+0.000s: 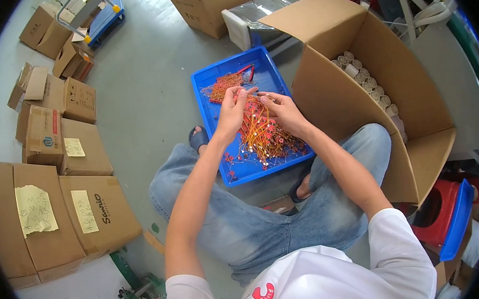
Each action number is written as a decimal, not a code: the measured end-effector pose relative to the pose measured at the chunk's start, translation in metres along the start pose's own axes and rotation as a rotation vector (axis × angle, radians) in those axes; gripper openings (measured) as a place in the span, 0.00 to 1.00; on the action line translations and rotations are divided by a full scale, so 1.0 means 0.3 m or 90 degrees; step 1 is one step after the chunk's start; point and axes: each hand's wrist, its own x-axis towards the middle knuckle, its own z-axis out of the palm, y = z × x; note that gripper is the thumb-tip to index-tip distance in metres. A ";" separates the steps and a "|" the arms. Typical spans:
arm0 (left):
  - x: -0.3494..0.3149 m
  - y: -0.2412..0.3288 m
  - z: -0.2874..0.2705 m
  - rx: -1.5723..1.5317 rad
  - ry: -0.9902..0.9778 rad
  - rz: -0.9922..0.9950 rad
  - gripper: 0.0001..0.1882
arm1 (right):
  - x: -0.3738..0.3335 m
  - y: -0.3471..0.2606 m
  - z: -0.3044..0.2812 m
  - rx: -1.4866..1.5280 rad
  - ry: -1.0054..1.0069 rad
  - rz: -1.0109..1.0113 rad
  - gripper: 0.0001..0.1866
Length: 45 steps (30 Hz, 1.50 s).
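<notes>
Both my hands are raised over a blue plastic tray [267,68] that stands on the floor between my feet. My left hand [232,112] is closed, with thumb and forefinger pinched at the end of thin wire leads. Close beside it, my right hand [285,113] pinches the same small wired piece; its exact form is too small to make out. Below them lies a loose heap of yellow and red wire leads [270,141] with small white connectors and pink-red ends. Farther back in the tray is a flatter bunch of orange-brown wired parts [226,84], beside a red-handled tool [246,69].
A tall open carton [333,94] with rolled white pieces [366,77] stands close on my right. Stacked cardboard boxes [90,144] line the left side. A blue trolley [106,19] is at the far left, and a red stool [438,212] at the lower right.
</notes>
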 end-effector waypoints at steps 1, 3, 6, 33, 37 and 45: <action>-0.002 0.003 0.010 -0.001 -0.003 0.000 0.12 | -0.004 -0.003 -0.008 0.072 -0.027 0.022 0.19; -0.014 0.005 0.023 -0.041 -0.012 -0.033 0.12 | -0.009 -0.010 -0.024 0.143 -0.053 0.043 0.17; -0.013 -0.010 0.015 0.171 -0.006 -0.047 0.13 | -0.006 -0.033 -0.048 0.155 -0.092 0.018 0.15; -0.020 -0.022 0.093 0.430 0.099 0.000 0.12 | -0.013 -0.019 -0.016 -0.540 0.225 -0.302 0.10; 0.013 -0.049 0.044 0.376 0.103 -0.088 0.14 | 0.009 -0.022 -0.032 -0.560 0.220 -0.221 0.12; 0.008 -0.093 -0.003 0.429 0.048 -0.032 0.16 | 0.051 0.032 -0.049 -0.463 0.135 -0.258 0.15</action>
